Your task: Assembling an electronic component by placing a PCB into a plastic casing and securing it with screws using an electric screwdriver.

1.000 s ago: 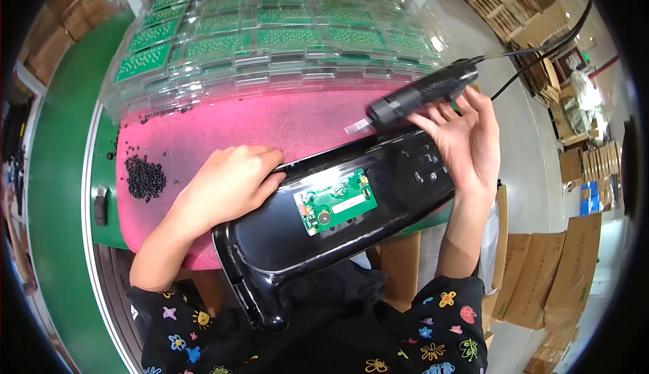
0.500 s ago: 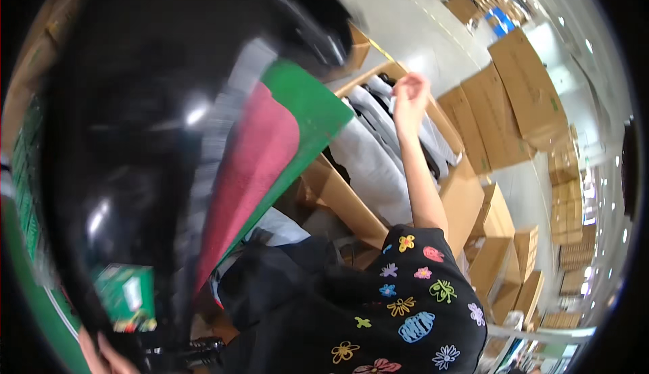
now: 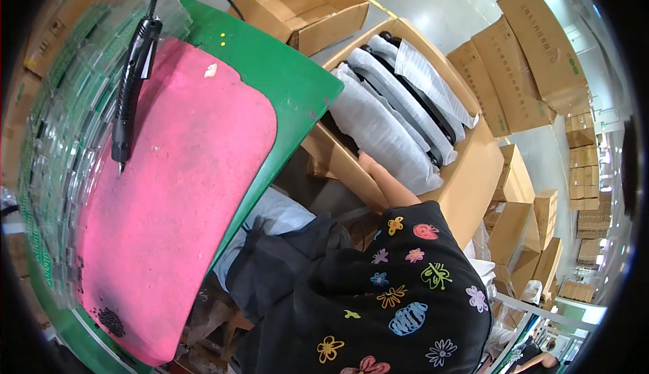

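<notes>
Item: the nearest wrapped panel (image 3: 382,131), packed in the cardboard box (image 3: 348,179) directly beside the right grip (image 3: 366,162).

Handling, as judged: long and stiff inside a soft, pale wrap (image 3: 405,164); bulky, probably of moderate weight. The wrap is likely slippery and may slide over the body beneath. The panel should tolerate firm handling, though its surface could scuff if dragged bare against its neighbours. The soundest hold appears to be under the long edge near mid-length, taking the body through the wrap rather than loose wrap alone.

Right grip: lowered over the box's near wall, fingertips hidden. How far it is open, and whether it touches or grasps the panel, cannot be told. Left grip: out of view; state cannot be determined.

Surroundings: further panels (image 3: 412,104) lie beyond the first, farther from the right grip. To the left of that grip is the green table (image 3: 291,77), bearing a pink mat (image 3: 186,191); a corded black screwdriver (image 3: 130,90) is well apart from the grip.
</notes>
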Demonstrator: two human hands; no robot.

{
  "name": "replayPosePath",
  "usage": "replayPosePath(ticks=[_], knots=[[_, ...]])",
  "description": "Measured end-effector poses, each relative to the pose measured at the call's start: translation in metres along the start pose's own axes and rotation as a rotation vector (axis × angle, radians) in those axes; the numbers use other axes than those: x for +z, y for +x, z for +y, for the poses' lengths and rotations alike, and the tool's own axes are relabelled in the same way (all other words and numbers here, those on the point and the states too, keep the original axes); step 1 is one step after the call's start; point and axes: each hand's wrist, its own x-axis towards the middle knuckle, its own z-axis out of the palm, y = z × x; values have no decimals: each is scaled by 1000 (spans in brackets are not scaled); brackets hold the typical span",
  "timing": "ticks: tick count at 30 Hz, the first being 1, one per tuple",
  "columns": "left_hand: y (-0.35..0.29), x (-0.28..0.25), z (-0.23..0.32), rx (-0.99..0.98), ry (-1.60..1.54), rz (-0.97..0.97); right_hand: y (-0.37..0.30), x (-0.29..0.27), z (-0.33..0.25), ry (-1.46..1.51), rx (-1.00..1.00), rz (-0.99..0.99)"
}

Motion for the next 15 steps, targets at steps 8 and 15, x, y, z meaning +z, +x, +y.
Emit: replayPosePath(ticks=[8, 15], knots=[[36, 5, -39, -147, -163, 79, -52, -50, -79, -19, 19, 272], [67, 15, -61, -32, -62, 80, -47, -59, -70, -388, -182, 241]])
